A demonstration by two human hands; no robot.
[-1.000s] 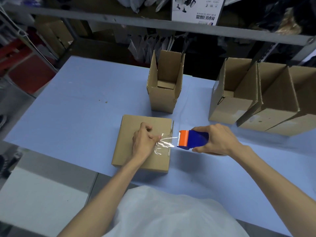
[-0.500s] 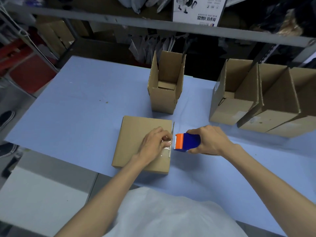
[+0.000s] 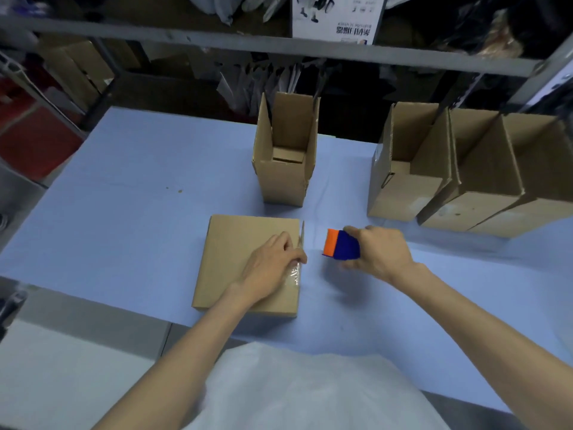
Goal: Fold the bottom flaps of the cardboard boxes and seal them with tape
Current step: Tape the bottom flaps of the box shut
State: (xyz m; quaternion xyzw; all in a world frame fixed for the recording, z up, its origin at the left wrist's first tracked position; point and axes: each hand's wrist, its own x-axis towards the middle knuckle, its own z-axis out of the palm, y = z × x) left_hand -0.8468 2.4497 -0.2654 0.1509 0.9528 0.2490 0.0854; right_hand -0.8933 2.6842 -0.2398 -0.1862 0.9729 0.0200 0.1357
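1. Closest to me, my white top (image 3: 294,395) is filling the bottom of the view, and both my bare forearms are reaching out over the near edge of the blue table (image 3: 124,212).
2. My left hand (image 3: 271,263) is lying on the closed box (image 3: 235,259), which is sitting flat on the table right in front of me. My fingers are stretched out fairly flat, not wrapping anything. They're pressing down a crinkly strip of clear tape (image 3: 294,276) at the box's right edge.
3. A thin sliver of cardboard is poking up along that same edge, just past my fingertips.
4. My right hand (image 3: 379,252) is curling tight round the blue tape dispenser (image 3: 341,248), with its orange end pointing at the box. It's sitting just beside the box's right edge, not touching it. I honestly can't tell if it's resting on the table or hovering.
5. Farther back, an upright box (image 3: 285,178) is standing behind the closed one, well apart, with its top flaps sticking up.
6. Off to the right, a row of open boxes (image 3: 406,193) is leaning together, side against side.
7. At the very back, a grey shelf rail (image 3: 186,37) is crossing the view, with a printed sheet (image 3: 338,17) showing above it. The stuff behind is looking too dark to make out.
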